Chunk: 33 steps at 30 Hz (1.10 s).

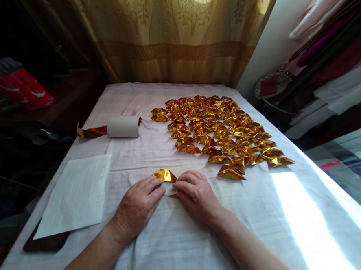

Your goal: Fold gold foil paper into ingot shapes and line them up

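A piece of gold foil paper [166,175], partly folded with its pale backing showing on the near side, is held just above the cloth between both hands. My left hand [138,202] pinches its left end, fingers bent over the foil. Its right end is gripped by my right hand [198,195], with thumb and fingers closed together. The fingers cover both ends of the paper. Beyond and to the right, several folded gold foil ingots [212,125] lie in close rows on the white cloth.
At the back left lies a white-backed roll [123,127] with a copper-coloured strip trailing from it. Nearer on the left, a printed sheet [74,194] partly covers a dark phone-like object [46,241]. A patterned curtain [175,41] hangs behind the table; clothes [325,57] hang at the right.
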### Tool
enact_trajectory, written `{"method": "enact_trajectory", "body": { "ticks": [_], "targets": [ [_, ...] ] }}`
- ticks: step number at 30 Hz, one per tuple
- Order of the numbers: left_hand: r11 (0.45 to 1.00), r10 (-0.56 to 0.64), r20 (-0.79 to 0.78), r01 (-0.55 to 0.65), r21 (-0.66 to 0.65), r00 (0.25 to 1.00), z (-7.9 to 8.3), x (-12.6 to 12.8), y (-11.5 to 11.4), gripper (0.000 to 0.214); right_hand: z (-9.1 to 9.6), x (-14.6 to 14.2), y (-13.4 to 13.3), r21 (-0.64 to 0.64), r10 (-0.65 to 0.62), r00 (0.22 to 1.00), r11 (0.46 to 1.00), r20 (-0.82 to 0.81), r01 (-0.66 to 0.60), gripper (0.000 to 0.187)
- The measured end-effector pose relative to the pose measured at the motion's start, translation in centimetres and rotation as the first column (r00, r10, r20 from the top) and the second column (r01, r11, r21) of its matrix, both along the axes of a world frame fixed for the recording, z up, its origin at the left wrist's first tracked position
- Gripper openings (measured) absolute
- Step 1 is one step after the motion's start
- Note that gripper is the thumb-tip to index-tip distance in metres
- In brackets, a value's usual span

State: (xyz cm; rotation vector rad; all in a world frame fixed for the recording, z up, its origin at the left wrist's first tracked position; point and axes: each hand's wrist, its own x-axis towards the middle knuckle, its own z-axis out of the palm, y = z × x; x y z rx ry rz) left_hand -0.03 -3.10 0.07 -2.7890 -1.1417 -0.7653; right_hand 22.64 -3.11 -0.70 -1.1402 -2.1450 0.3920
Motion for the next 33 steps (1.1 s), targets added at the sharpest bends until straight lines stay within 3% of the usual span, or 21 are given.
{"method": "enact_trajectory", "body": {
  "ticks": [6, 15, 24, 33],
  "targets": [
    [0.999, -0.009, -0.037, 0.008, -0.040, 0.999, 0.1, 0.1, -0.1, 0.025, -0.4, 0.1, 0.2, -0.028, -0.097, 0.995, 0.995, -0.030, 0.097, 0.007],
    [0.997, -0.077, -0.052, 0.077, -0.006, 0.996, 0.5, 0.5, -0.2, 0.032, -0.5, -0.5, 0.4, -0.046, -0.157, 0.988, 0.987, 0.009, 0.157, 0.006],
    [0.995, -0.095, -0.170, 0.090, -0.037, 0.981, 0.3, 0.2, -0.2, 0.038, -0.4, -0.9, 0.3, -0.079, -0.190, 0.981, 0.978, 0.030, 0.192, 0.004],
    [0.997, -0.082, -0.181, 0.081, -0.017, 0.980, 0.2, 0.3, -0.2, 0.036, -0.4, -1.0, 0.3, -0.083, -0.233, 0.971, 0.968, 0.051, 0.236, 0.012]
  ]
}}
